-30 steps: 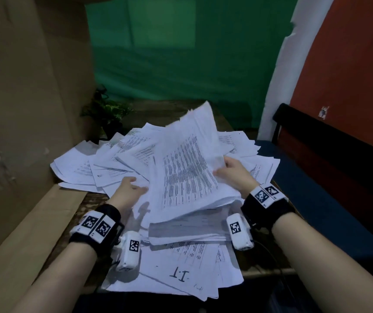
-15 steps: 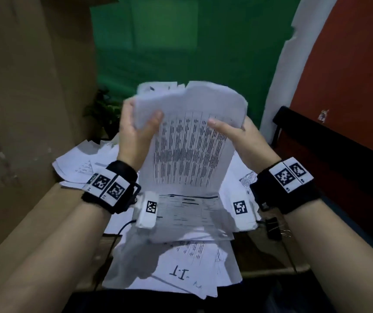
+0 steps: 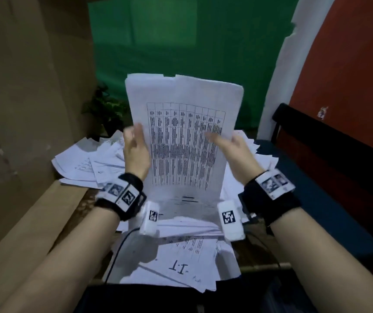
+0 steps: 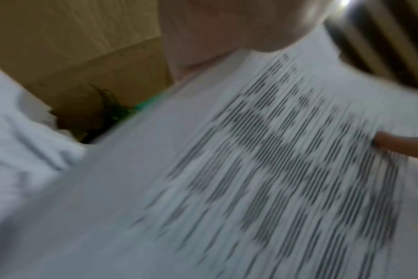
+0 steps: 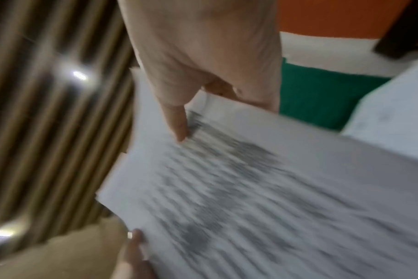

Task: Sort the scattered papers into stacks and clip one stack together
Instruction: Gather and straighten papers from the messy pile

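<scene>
A stack of printed papers (image 3: 185, 143) stands upright in front of me, its bottom edge resting on the paper pile, a table of text facing me. My left hand (image 3: 136, 152) grips its left edge. My right hand (image 3: 237, 152) pinches the right edge, thumb on the printed face. The left wrist view shows the blurred stack (image 4: 251, 169) under my left hand (image 4: 215, 28). In the right wrist view my right hand (image 5: 203, 56) has its thumb on the stack (image 5: 251, 188). More scattered papers (image 3: 86, 163) cover the table behind; a sheet marked "I.T" (image 3: 181, 265) lies nearest me.
A cardboard wall (image 3: 23, 109) closes off the left side. A small plant (image 3: 104, 109) stands at the back left before a green cloth (image 3: 181, 53). A dark bench (image 3: 327, 211) runs along the right by a red wall. A black cable (image 3: 118, 251) crosses the near papers.
The stack went from lying on the pile to standing upright. Both hands have since slid from its top corners down to its side edges.
</scene>
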